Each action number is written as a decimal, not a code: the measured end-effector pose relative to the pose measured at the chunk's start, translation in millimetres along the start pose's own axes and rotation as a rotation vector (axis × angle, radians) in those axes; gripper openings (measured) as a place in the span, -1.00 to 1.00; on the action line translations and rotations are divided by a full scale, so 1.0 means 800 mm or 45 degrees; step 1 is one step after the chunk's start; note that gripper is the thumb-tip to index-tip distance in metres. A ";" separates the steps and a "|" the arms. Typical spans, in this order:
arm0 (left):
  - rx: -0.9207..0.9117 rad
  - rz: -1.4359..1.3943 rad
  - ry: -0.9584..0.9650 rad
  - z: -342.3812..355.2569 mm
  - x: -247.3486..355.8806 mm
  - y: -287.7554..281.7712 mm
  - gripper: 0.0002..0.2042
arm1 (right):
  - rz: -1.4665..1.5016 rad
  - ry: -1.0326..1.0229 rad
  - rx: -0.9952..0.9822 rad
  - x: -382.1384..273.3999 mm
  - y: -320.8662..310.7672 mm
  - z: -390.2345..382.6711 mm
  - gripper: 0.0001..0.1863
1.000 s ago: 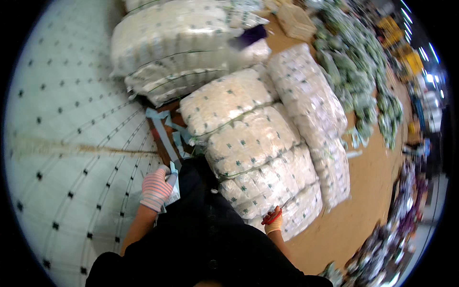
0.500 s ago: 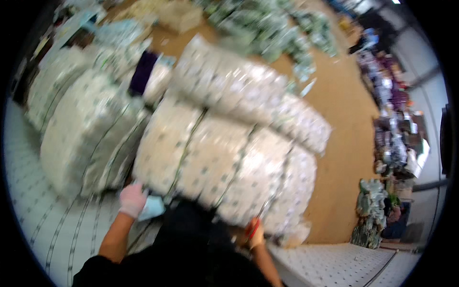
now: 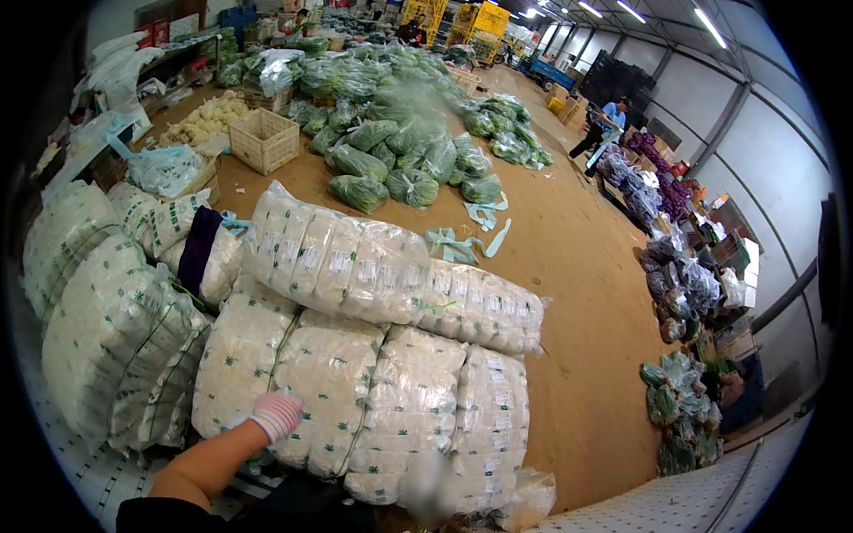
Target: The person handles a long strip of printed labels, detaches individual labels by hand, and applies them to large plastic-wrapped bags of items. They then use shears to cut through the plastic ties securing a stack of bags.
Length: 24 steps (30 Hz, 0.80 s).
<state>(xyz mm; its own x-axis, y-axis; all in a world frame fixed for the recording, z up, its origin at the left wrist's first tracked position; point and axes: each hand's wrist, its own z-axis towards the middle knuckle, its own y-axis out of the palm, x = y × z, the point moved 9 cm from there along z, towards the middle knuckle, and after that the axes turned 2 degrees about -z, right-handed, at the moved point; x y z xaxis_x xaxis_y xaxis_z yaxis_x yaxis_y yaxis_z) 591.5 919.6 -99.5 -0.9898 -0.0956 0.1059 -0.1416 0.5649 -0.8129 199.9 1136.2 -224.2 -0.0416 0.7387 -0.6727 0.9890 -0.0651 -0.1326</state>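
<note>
My left hand (image 3: 278,415), in a pink-and-white striped glove, rests on a large plastic-wrapped bale (image 3: 324,382) of whitish packs with small green marks. Its fingers are curled closed beside a thin green tie (image 3: 286,342) that crosses the bale. Whether they hold the tie cannot be made out. A second green tie (image 3: 362,426) runs down the bale further right. Across the bale's far edge lie a long wrapped roll (image 3: 333,258) and a shorter one (image 3: 487,306). My right hand is out of sight.
More bales (image 3: 98,329) stand at the left, one with a dark purple band (image 3: 197,249). Beyond are a beige crate (image 3: 265,140), heaps of bagged green vegetables (image 3: 391,133) and blue plastic scraps (image 3: 466,244). A person (image 3: 606,133) stands near bagged goods along the right wall.
My left hand has moved from the bale's left near corner onto its top. My right hand, earlier at the near edge with a red-handled tool, has left the view. The view has tilted up.
</note>
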 end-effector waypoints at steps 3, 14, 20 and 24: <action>-0.057 0.041 0.139 0.000 0.030 0.061 -0.76 | -0.042 0.037 -0.054 -0.001 -0.005 0.014 -0.72; -0.437 0.330 0.341 0.019 0.122 0.126 -0.86 | -0.930 -0.807 0.327 -0.010 -0.046 0.053 -0.79; -0.623 0.413 0.403 0.018 0.144 0.189 -0.80 | -1.037 -0.611 0.180 0.000 -0.022 0.067 -0.66; -0.657 0.361 0.421 0.025 0.157 0.207 -0.79 | -1.137 -0.684 0.202 -0.026 0.002 0.086 -0.70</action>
<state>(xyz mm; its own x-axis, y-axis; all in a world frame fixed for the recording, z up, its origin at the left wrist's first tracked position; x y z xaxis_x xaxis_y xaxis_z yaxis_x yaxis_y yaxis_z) 443.9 985.0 -232.5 -0.9316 0.3234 0.1656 0.2151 0.8583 -0.4660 192.5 1074.5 -260.3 -0.8416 0.1696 -0.5128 0.5399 0.2402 -0.8067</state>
